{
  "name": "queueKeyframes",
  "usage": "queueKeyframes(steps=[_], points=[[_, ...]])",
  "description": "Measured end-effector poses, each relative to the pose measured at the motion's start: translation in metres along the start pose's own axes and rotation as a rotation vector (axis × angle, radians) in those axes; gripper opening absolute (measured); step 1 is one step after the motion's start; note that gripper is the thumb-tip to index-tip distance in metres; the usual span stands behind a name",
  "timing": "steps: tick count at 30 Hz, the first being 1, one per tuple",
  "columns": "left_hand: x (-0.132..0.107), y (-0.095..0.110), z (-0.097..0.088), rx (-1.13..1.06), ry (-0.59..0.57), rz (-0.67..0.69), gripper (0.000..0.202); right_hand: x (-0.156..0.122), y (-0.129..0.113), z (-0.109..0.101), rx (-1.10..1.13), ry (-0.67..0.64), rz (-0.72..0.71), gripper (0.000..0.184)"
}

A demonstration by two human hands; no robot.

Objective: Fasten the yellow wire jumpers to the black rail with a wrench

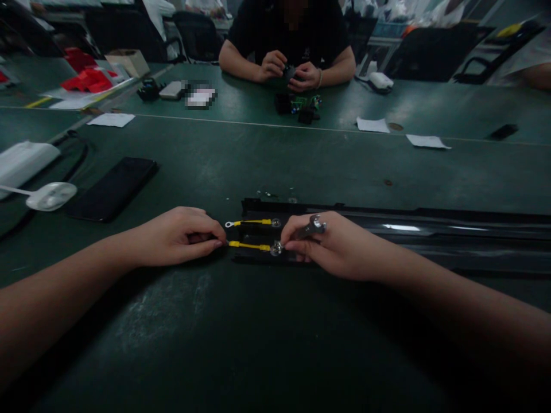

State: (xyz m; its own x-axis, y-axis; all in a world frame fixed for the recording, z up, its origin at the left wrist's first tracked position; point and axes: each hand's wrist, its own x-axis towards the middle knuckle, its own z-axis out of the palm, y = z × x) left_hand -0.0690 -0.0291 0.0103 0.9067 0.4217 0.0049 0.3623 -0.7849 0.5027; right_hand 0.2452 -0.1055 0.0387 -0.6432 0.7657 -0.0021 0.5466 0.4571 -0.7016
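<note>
My left hand (189, 236) is closed in a pinch on the left end of the nearer short yellow wire lead (249, 246). The right end of that lead meets a shiny metal fastener (276, 248). My right hand (331, 244) has its thumb and forefinger at this fastener, while a small metal wrench (313, 226) is tucked in its fingers. Behind lies a second yellow lead (256, 222), with a bare ring terminal (229, 225) at its left end. Both leads sit at the left end of a long glossy black housing (434, 232); my right hand hides part of it.
A black phone (114, 188) and a white charger-like piece (51, 196) with cables lie to the left. Paper slips (372, 125) are spread farther back. Across the green table (193, 149), a person (288, 43) handles a small dark part near green-wired components (301, 106).
</note>
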Motion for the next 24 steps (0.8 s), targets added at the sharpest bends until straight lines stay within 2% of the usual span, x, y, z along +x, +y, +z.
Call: queueKeyframes(steps=[5, 11, 17, 24], points=[[0.0005, 0.0005, -0.0001, -0.001, -0.001, -0.001, 0.019, -0.0014, 0.0010, -0.0004, -0.018, 0.005, -0.077, 0.017], [-0.0004, 0.0007, 0.0003, -0.010, -0.004, 0.000, 0.018, 0.0004, -0.0009, -0.0009, 0.007, -0.018, 0.038, 0.011], [0.0004, 0.0034, -0.0008, -0.012, -0.012, 0.014, 0.017, -0.0008, -0.0012, -0.0014, -0.035, -0.003, -0.045, 0.017], [-0.0019, 0.0034, -0.0004, -0.026, -0.010, 0.032, 0.016, 0.0009, -0.0009, 0.0002, -0.007, -0.012, 0.020, 0.013]])
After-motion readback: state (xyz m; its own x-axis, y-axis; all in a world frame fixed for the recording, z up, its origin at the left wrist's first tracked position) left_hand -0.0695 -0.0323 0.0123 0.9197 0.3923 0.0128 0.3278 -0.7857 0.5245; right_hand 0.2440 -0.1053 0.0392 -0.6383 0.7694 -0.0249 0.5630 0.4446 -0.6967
